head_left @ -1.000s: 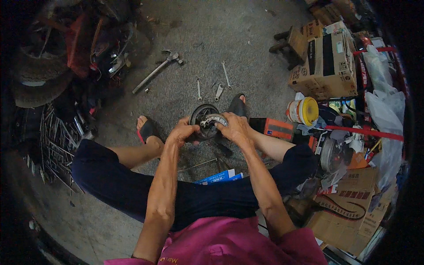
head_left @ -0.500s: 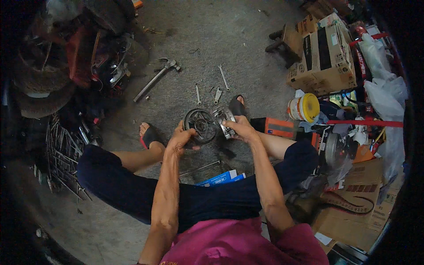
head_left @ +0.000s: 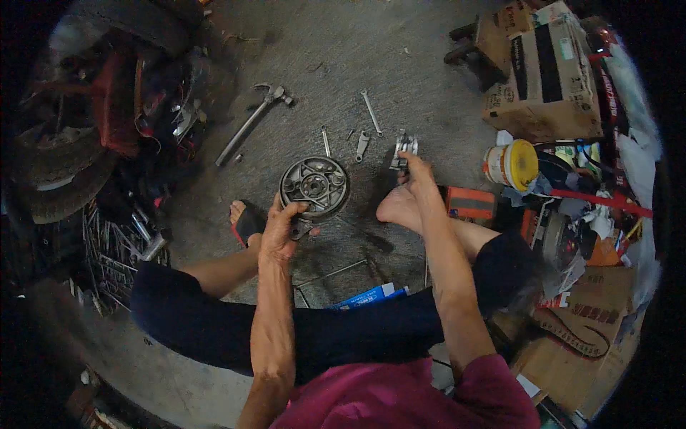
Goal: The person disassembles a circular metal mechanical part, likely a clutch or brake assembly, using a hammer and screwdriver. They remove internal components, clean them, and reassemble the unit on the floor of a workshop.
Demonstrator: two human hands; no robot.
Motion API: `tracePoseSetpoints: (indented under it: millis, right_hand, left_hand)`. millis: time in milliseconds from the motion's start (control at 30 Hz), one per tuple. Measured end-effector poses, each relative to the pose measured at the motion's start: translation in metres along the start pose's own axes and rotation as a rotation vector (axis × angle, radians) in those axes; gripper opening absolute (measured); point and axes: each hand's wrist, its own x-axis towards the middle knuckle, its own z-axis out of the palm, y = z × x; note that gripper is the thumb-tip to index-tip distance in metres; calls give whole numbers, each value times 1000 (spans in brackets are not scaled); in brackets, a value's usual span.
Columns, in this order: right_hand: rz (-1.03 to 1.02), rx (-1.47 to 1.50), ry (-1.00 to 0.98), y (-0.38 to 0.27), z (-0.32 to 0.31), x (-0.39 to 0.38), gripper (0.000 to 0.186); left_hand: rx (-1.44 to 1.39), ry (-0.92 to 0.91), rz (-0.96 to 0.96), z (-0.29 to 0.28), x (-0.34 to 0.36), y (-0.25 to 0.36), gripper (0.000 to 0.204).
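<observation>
My left hand (head_left: 281, 227) grips the near left rim of a round, spoked metal wheel hub (head_left: 314, 187), thumb on top and the other fingers partly hidden underneath. Its open face, with a central hole and several ribs, is turned up. Farther right, apart from the hub, my right hand (head_left: 417, 171) is closed on a smaller silvery metal part (head_left: 404, 149) with ridged edges; the palm side is hidden. Just beyond the hub lie a small wrench (head_left: 326, 141), a short flat metal piece (head_left: 363, 146) and a longer wrench (head_left: 371, 113).
A claw hammer (head_left: 251, 127) lies on the concrete floor at the far left. Wheels and metal rods (head_left: 107, 250) crowd the left side. Rightward stand a cardboard box (head_left: 543, 86), a yellow-lidded bucket (head_left: 520, 166) and an orange box (head_left: 470, 203). Blue boxes (head_left: 368, 297) lie between my legs.
My hands have moved apart: the silvery part has gone right and away from the hub. The hub now faces up more fully. My right foot has shifted, and the view has turned slightly.
</observation>
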Motion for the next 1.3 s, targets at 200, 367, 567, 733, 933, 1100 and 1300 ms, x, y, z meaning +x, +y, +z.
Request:
tracePoseSetpoints:
  millis: [200,367,567,733,933,1100,1300]
  right_hand:
    - [73,-117,134,-19,22,51,25]
    - [-11,-587,292,-18,38,89,29]
    - [-279,-1229,335,-24,70,67,42]
    - [-355,-1333,336,-27,77,52,39]
    - [-404,-1386,286,-19,71,30,35]
    - [-103,-1276,312,31,63,17,46]
    - [-583,-1285,343,40,72,-43,52]
  left_hand:
    - [-23,-10,40,-4,18,2,48]
    - [185,114,145,11,24,9,35]
    - [584,203,288,-19,43,-18,66]
    - [552,337,346,-7,41,-27,57]
    - [756,408,419,-16,33,-28,72]
    - [746,405,397,-7,19,-18,70]
    - [708,372,365,-11,1,-23,78]
